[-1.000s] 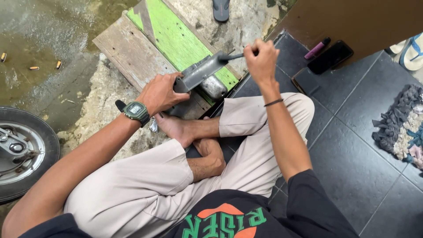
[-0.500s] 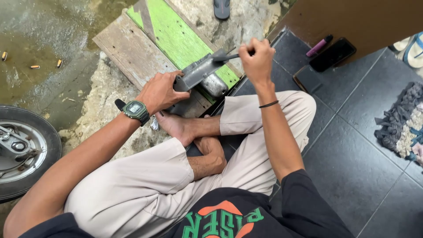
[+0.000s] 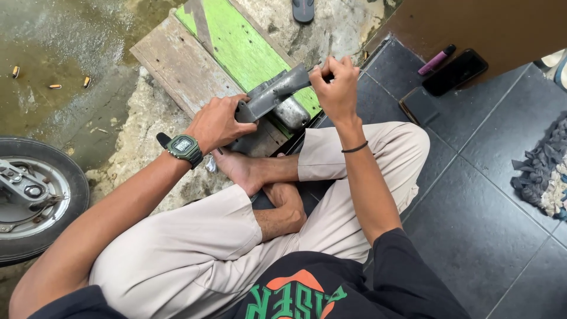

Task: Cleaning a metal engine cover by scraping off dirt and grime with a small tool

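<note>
The grey metal part (image 3: 273, 94) is lying across a green board (image 3: 242, 50) on the ground, just ahead of the person's crossed legs. Its underside is hidden, and a rounded silver piece (image 3: 292, 112) beneath it is only partly showing; whether the two are joined cannot be told. The left hand (image 3: 217, 123) is closing around the part's near end, fingers wrapped over the top, so that end is covered. The right hand (image 3: 335, 82) is curling into a tight fist at the far end, gripping a thin dark tool (image 3: 312, 68) whose tip is touching the part; most of the tool is hidden inside the fist, and its kind is hard to make out.

A green watch (image 3: 184, 147) is sitting on the left wrist, and a thin black band (image 3: 354, 147) is circling the right wrist. A bare foot (image 3: 242, 168) is resting just below the left hand.

A wheel (image 3: 35, 195) is being cut off by the left edge. On the dark tiles to the right, a black phone (image 3: 455, 72) and a purple lighter (image 3: 437, 59) are lying side by side, well apart from the hands. A rag rug (image 3: 546, 171) is cut off at the right edge, and a sandal (image 3: 303, 9) at the top.
</note>
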